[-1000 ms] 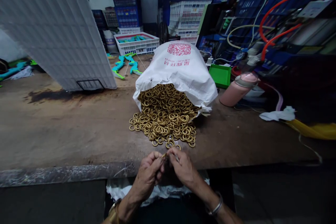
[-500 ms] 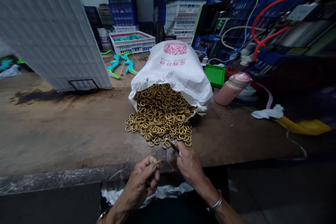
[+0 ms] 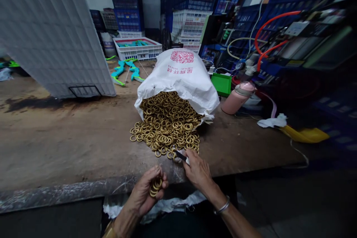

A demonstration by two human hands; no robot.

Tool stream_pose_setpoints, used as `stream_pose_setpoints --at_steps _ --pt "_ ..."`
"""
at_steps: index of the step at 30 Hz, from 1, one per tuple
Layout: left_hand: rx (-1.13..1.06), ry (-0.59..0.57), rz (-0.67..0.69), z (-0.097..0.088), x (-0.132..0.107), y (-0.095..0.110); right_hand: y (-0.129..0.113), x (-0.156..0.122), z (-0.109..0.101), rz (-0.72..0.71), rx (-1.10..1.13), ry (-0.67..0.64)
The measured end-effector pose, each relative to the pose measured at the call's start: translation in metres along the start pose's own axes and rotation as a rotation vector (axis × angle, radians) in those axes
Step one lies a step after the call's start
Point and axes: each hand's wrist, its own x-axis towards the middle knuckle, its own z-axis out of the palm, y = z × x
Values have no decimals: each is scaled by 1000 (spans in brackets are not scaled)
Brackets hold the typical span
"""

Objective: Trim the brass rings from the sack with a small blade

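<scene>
A pile of gold-coloured rings (image 3: 164, 134) spills from the mouth of a white woven sack (image 3: 178, 74) onto the table. My left hand (image 3: 146, 189) is curled, palm up, around several of these gold rings (image 3: 155, 186) just over the table's front edge. In my right hand (image 3: 198, 169) is a slim knife-like tool (image 3: 180, 155), dark with a pale part by the fingers. Its tip points left, at the front rings of the pile. Whether it touches one of them I cannot tell.
A tall pale corrugated panel (image 3: 64, 37) stands on the left. Toy bows (image 3: 125, 70) and a white crate (image 3: 139, 50) lie behind. To the right are a green tray (image 3: 221, 83), a pink bottle (image 3: 238, 98), a yellow piece (image 3: 305, 134) and hoses. The table's front edge (image 3: 69, 189) runs below.
My left hand has turned and curled; it pinched a ring at its fingertips before, and several rings now show in it. My right hand keeps the tool by the pile. The view has shifted slightly.
</scene>
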Motion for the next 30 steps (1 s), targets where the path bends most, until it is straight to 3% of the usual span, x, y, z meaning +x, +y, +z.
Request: stream_pose_setpoints --at_steps 9,13,20,24,30 --pt "78 82 117 3 3 4 -8 1 5 12 185 0" --pt "156 142 195 1 0 9 -22 0 7 -65 118 2" --pt "400 243 283 -4 5 5 -30 5 10 -33 58 -31" --pt "609 241 410 -5 10 0 -29 9 5 1 363 -146" --pt "889 22 596 -2 6 2 -39 4 -2 137 999 -487"
